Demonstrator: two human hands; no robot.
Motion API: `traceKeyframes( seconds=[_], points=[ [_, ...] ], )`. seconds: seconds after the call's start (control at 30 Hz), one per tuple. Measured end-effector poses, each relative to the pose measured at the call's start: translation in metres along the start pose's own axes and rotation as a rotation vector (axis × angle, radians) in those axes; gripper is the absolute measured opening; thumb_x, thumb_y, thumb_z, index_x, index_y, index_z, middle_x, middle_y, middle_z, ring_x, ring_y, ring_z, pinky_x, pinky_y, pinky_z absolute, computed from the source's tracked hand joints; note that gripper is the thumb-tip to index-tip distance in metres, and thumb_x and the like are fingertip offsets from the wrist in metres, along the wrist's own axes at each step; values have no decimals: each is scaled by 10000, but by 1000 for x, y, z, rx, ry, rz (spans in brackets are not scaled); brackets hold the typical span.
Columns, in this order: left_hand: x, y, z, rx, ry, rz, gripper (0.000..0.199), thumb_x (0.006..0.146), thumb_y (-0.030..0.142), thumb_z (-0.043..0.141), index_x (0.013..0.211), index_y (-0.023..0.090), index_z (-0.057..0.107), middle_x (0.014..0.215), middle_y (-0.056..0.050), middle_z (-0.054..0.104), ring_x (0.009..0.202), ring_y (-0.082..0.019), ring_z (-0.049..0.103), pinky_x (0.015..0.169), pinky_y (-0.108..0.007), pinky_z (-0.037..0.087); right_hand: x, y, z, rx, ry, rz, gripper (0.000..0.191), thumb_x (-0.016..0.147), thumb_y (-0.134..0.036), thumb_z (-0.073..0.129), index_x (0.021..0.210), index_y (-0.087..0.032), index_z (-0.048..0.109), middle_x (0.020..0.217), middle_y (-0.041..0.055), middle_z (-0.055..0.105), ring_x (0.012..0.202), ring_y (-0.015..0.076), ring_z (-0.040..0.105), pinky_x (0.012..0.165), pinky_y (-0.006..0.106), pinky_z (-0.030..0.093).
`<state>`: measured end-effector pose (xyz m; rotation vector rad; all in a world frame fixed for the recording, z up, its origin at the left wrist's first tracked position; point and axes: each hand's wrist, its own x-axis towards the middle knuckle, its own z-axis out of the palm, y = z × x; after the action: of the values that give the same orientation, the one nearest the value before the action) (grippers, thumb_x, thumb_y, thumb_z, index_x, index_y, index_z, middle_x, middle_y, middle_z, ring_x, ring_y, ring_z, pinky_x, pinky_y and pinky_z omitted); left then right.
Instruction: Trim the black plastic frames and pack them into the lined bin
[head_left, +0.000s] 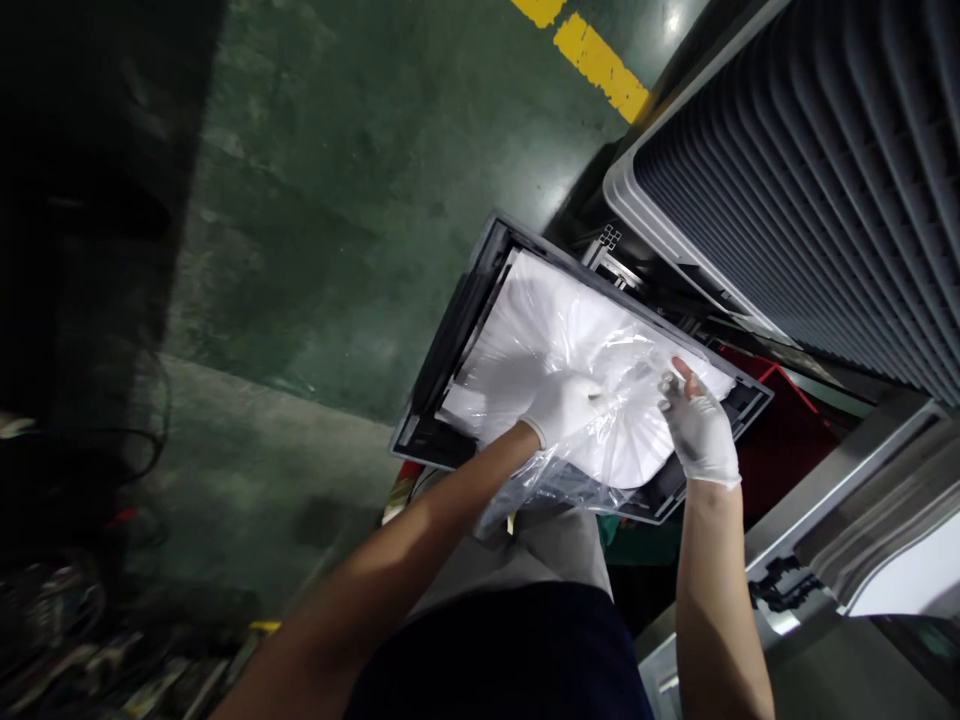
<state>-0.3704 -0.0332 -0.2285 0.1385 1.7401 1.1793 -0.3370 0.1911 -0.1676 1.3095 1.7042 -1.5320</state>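
Note:
A dark grey tray [460, 335] is in front of my body, tilted in the view, with a white sheet-like stack [525, 290] in it. Clear plastic film [637, 440] covers the stack, creased and drawn together near the middle; part of it hangs over the near edge. My left hand [566, 405], in a white glove, is closed around the gathered film. To its right, my right hand [697, 425] hovers over the tray's right side with bent fingers apart. Its glove leaves some fingertip skin bare, and I make out nothing held in it.
A tall stack of grey ribbed trays [810, 170] rises at the upper right. Below it runs a metal frame [847, 480], with a red surface [780, 410] beside the tray. Yellow stripes [600, 65] mark the green floor [337, 200]. Dark clutter lies at the lower left.

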Motion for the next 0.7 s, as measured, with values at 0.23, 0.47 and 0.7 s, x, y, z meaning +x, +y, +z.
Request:
traceKeyframes(
  seconds=[0.23, 0.47, 0.7],
  points=[
    [-5, 7, 3, -64, 84, -68, 464, 967, 401, 654, 612, 132, 523, 625, 0, 453, 658, -125, 381, 662, -329, 244, -23, 36, 6, -273, 85, -48, 640, 748, -399, 680, 1338, -163, 597, 1110, 101, 670, 941, 232, 600, 968, 386, 513],
    [-6, 6, 4, -186, 29, -41, 434, 994, 420, 607, 666, 138, 583, 669, -20, 559, 681, -138, 453, 675, -321, 321, -40, 25, 34, -119, -69, -191, 404, 1061, -623, 569, 1119, -225, 591, 718, -14, 393, 665, 193, 394, 712, 333, 429],
    [-5, 5, -3, -260, -145, 48, 363, 1145, 352, 420, 1032, 151, 699, 1026, -46, 769, 912, -153, 692, 843, -251, 526, -67, -3, 24, -655, -171, -475, 224, 1109, -398, 608, 1093, -228, 754, 989, 96, 707, 842, 231, 657, 808, 376, 493]
  ],
)
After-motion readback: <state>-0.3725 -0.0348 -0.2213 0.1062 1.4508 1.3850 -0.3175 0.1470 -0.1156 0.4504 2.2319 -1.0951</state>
